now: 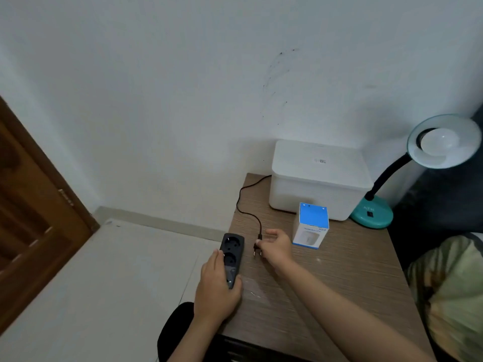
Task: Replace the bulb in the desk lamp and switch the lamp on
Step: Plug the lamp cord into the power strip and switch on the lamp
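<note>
A teal desk lamp (372, 212) stands at the table's far right, its black neck bent and its shade facing me with a white bulb (439, 143) in it, unlit. The lamp's black cord (241, 202) runs along the table's left side to a two-pin plug (257, 249). My right hand (275, 248) pinches that plug just above the tabletop, pins pointing down. My left hand (217, 286) grips the near end of a black power strip (231, 253) at the table's left edge. A short gap separates plug and strip. A blue and white bulb box (311, 227) stands upright near the lamp.
A white lidded plastic box (318, 178) sits at the back of the wooden table (339, 283) against the white wall. A brown door (31, 218) is at the left, pale floor below. Dark furniture and patterned fabric (452, 288) lie to the right.
</note>
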The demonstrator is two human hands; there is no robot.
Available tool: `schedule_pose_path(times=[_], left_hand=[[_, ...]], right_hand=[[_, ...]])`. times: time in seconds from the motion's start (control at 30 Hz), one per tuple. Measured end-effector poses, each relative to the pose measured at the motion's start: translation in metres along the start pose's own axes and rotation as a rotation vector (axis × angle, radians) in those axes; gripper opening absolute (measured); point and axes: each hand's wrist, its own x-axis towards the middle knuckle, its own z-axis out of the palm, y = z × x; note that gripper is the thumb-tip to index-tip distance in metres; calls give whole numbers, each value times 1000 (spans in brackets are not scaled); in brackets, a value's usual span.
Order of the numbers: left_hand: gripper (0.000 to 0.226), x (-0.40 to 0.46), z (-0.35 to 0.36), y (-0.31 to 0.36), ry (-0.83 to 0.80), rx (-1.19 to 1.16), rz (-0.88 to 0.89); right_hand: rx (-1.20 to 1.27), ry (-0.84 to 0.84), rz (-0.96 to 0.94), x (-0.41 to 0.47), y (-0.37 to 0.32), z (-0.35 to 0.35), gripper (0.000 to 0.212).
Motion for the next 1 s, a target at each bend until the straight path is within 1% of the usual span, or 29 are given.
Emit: schedule_pose_path(times=[0.07,0.17,0.27,0.37,0.47,0.53,0.8,1.0], left_hand=[[71,0,0,-1,12,-1,7],[71,0,0,0,16,-4,10],[71,0,1,1,21,-8,8],[72,0,1,1,21,-6,11],[72,0,1,0,24,1,14],[72,0,2,0,27,1,13],[72,2,3,-3,35,-3,14],[72,1,4,-5,50,-21,15]], right_hand=[[133,-38,39,-4,-7,-1,35],[185,-133,15,-9,-19,-4,29],[327,-185,26,-14,-28,-1,23],[373,-188,15,-16,-33,4,21],[390,-148,-9,-15,-32,11,17],[347,-124,-53,-13,-28,15,19],[-85,-146,-328,-23,-21,21,16],[-210,-176,-449,-26,-24,23,15]])
